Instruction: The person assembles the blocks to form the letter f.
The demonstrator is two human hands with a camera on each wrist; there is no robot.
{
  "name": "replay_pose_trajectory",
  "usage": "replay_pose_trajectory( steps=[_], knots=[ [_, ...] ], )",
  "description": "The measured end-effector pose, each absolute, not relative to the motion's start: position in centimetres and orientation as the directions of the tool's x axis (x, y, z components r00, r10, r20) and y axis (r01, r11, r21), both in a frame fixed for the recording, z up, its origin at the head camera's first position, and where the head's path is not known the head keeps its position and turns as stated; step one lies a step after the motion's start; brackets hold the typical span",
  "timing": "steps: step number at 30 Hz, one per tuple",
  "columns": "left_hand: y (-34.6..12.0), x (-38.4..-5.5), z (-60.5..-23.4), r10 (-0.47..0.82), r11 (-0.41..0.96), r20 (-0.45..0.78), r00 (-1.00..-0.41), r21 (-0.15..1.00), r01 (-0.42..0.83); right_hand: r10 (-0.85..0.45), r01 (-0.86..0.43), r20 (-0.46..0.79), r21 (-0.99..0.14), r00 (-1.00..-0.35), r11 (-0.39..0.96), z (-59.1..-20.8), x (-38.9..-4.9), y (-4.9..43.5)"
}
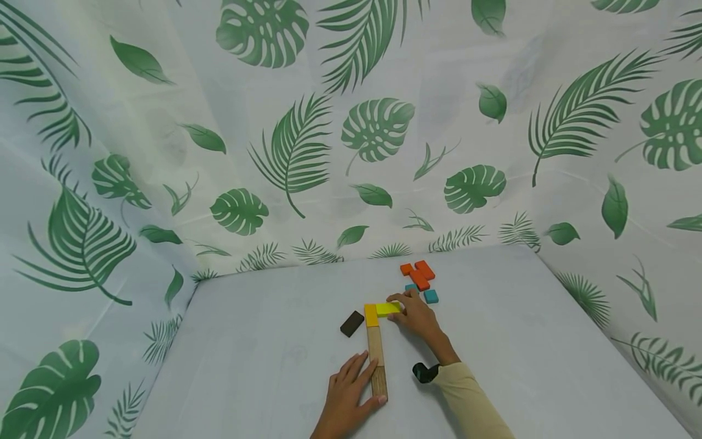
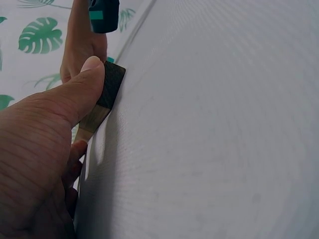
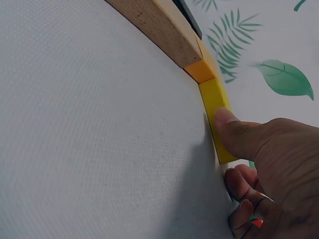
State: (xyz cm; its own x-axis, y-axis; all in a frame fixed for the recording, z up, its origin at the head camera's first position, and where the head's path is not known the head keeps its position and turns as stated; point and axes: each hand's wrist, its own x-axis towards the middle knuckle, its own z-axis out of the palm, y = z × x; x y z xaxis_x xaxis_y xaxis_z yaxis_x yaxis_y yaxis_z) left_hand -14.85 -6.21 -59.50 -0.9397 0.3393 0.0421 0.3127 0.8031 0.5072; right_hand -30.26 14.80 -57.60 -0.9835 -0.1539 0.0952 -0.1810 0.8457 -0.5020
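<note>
In the head view, a light wooden block (image 1: 375,341) and a browner wooden block (image 1: 379,385) lie end to end in a line. At its far end sits an orange-yellow block (image 1: 371,315), and a bright yellow block (image 1: 386,309) extends rightward from that. My right hand (image 1: 419,317) pinches the yellow block near its right end, thumb on the near side (image 3: 227,117). My left hand (image 1: 345,391) rests along the left of the wooden line with fingers spread, its thumb touching the browner block's near end (image 2: 113,79).
A dark brown block (image 1: 352,324) lies left of the corner. Beyond my right hand are several orange-red blocks (image 1: 420,280) and a blue block (image 1: 431,296), with another blue one partly hidden. A leaf-patterned sheet (image 1: 373,195) hangs around the white table (image 1: 263,366).
</note>
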Motion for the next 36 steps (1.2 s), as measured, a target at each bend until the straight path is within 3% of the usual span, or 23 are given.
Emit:
replay_pose_trajectory(
  steps=[25,36],
  knots=[
    [-6.3,-15.1,-59.0,0.34,0.799,0.056,-0.939,0.51,0.32,-0.145,-0.194,0.13,-0.556,-0.981,0.809,-57.3,-30.2,14.9],
    [-6.4,-14.9,-59.6,0.357,0.785,0.092,-0.93,0.509,0.352,0.039,-0.169,0.297,-0.642,-0.954,0.748,-58.0,-26.9,13.9]
  ],
)
